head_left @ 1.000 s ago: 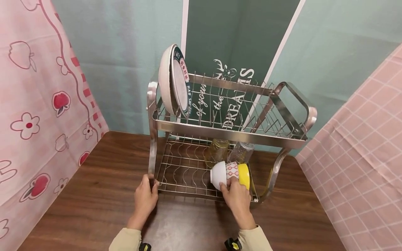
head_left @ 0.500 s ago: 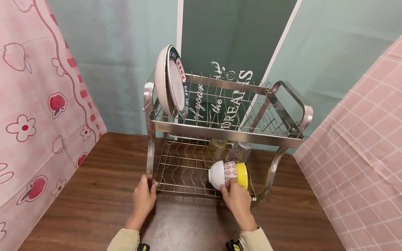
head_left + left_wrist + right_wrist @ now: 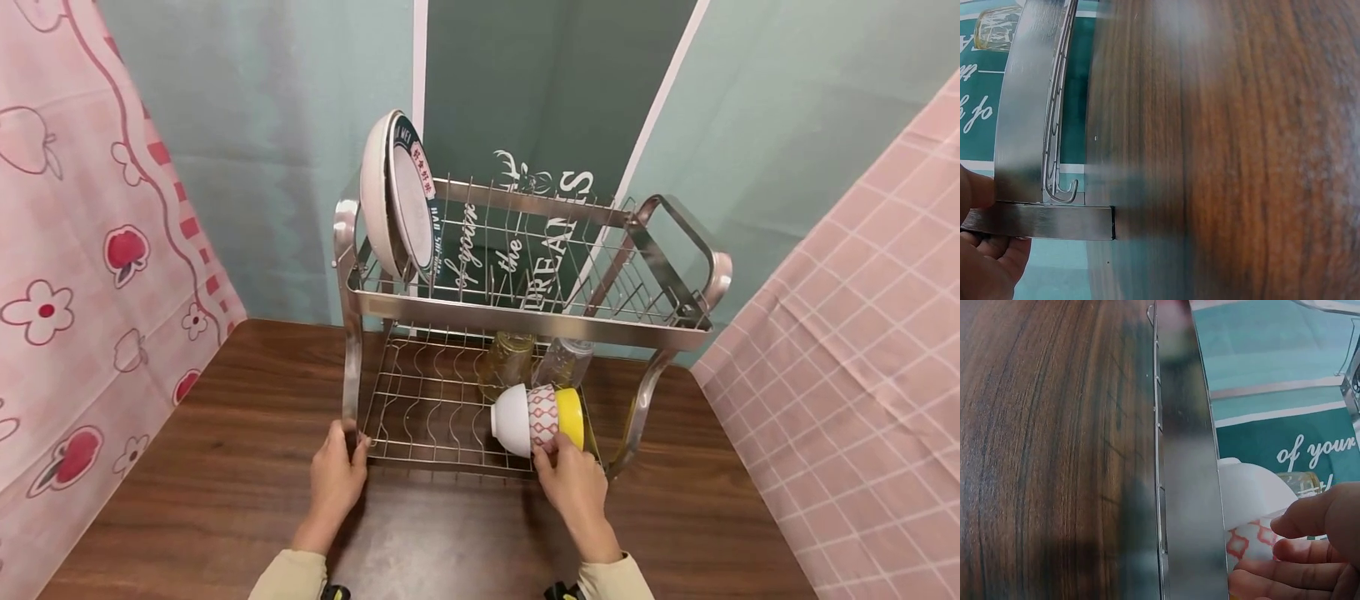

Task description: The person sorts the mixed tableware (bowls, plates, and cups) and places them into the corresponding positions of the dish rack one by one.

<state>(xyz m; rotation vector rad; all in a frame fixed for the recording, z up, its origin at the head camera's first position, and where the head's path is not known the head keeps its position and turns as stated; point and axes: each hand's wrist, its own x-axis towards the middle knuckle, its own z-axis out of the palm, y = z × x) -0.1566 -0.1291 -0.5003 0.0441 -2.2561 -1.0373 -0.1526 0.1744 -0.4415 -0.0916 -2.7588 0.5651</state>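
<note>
My left hand [image 3: 339, 475] grips the lower front left corner of a two-tier metal dish rack [image 3: 525, 319], thumb and fingers either side of its frame. On the lower tier at the right, a white bowl [image 3: 512, 421], a bowl with a red pattern [image 3: 542, 408] and a yellow bowl [image 3: 571, 412] lie nested on their sides. My right hand [image 3: 573, 483] has its thumb and curled fingers at the front of the patterned bowl. In the right wrist view, the thumb tip and forefinger meet at that bowl [image 3: 1250, 540], hiding part of it.
Behind the bowls stand a yellowish glass [image 3: 506, 367] and a clear glass [image 3: 566, 362]. A white bowl [image 3: 377, 200] and a dark-rimmed plate [image 3: 414, 200] stand on edge at the upper tier's left. The rack stands on a wooden table [image 3: 420, 542], with curtains around it.
The whole scene has shifted left in the head view. My right thumb has moved off the white bowl to the patterned one. My left hand keeps its hold on the rack.
</note>
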